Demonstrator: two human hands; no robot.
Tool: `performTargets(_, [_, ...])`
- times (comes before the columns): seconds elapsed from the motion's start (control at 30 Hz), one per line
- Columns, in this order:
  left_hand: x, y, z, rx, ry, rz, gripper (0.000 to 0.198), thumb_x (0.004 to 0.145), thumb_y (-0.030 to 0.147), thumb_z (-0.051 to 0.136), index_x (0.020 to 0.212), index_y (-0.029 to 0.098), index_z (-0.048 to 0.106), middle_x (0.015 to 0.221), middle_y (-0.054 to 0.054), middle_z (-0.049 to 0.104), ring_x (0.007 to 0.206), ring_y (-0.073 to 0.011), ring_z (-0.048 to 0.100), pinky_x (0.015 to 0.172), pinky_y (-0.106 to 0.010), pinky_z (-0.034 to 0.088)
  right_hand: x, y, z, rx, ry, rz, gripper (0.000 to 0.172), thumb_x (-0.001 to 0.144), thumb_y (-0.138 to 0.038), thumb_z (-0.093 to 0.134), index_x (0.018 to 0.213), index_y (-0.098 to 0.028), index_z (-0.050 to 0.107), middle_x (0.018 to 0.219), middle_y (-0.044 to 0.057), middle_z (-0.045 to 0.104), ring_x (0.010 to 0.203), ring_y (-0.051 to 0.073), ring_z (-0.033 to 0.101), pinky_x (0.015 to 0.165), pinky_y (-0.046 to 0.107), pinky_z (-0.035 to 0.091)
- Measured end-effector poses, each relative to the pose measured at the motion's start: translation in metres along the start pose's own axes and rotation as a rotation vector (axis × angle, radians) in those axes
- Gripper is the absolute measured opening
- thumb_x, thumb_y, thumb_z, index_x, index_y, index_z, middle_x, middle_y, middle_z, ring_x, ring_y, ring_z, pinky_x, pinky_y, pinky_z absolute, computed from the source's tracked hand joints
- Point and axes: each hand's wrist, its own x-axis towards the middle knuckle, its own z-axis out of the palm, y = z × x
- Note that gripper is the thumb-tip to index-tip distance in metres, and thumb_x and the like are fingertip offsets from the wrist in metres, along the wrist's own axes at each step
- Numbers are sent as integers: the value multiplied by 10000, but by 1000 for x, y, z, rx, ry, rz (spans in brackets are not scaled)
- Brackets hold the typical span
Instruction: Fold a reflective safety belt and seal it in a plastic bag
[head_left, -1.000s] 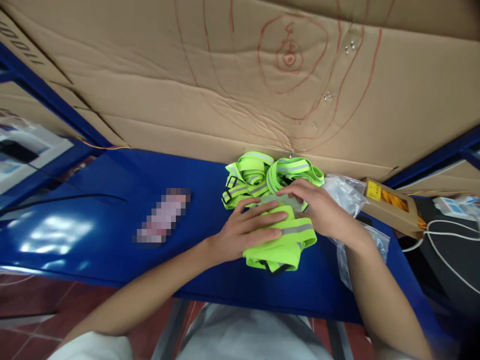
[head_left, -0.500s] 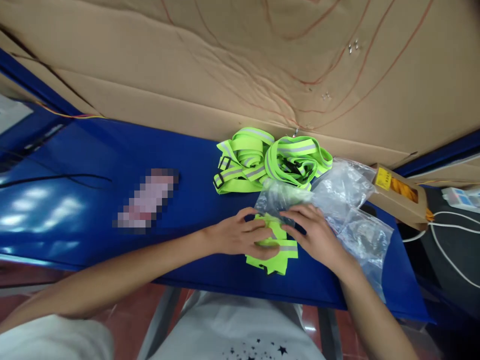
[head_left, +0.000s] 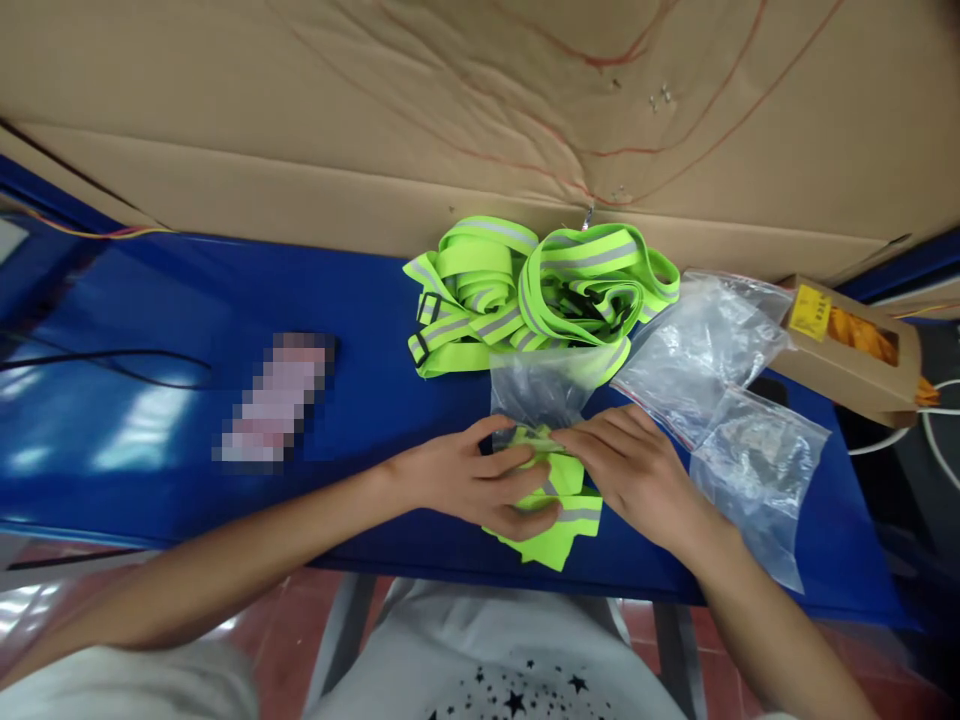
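Observation:
A folded neon-yellow reflective strap bundle (head_left: 559, 525) lies at the near edge of the blue table (head_left: 187, 420). My left hand (head_left: 469, 480) is wrapped round the bundle, fingers curled over it. My right hand (head_left: 637, 470) pinches the mouth of a clear plastic bag (head_left: 536, 385) that sits just beyond the bundle, its opening against the bundle's far end. Two more coiled neon straps with grey stripes and black buckles (head_left: 525, 290) rest behind the bag.
More clear plastic bags (head_left: 727, 400) lie to the right. A brown carton with a window (head_left: 855, 345) stands at the far right, white cables beside it. A blurred pinkish object (head_left: 274, 395) lies left. A cardboard sheet (head_left: 450, 110) rises behind the table.
My hands pulled the folded bundle toward me and squeezed it narrower. A clear bag came up in front of it, and my right hand now pinches its mouth.

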Motion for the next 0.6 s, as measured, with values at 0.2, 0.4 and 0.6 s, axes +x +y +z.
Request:
performTargets(0.2, [-5, 2, 0, -124, 9, -195, 517, 817, 318, 831, 1262, 528, 675, 1168, 11, 754, 1085, -243, 707, 1105, -479, 507, -3, 3, 2, 12, 23, 35, 235, 1029, -132, 561, 1238, -213, 632, 1122, 57, 744, 1028, 207, 661, 911, 383, 469])
performTargets(0.4, [-5, -1, -13, 171, -41, -1, 517, 821, 316, 815, 1260, 547, 670, 1037, 5, 749, 949, -219, 688, 897, -388, 572, -6, 6, 11, 118, 43, 226, 172, 1022, -147, 566, 1168, -218, 620, 1099, 74, 728, 1022, 206, 695, 901, 372, 549])
performTargets(0.6, [-11, -4, -8, 131, 18, -58, 575, 807, 282, 824, 1276, 561, 644, 1037, 19, 702, 984, -207, 649, 956, -385, 542, -6, 6, 10, 220, 138, 247, 151, 1006, -126, 588, 1100, -235, 635, 984, 32, 728, 890, 155, 703, 808, 305, 573])
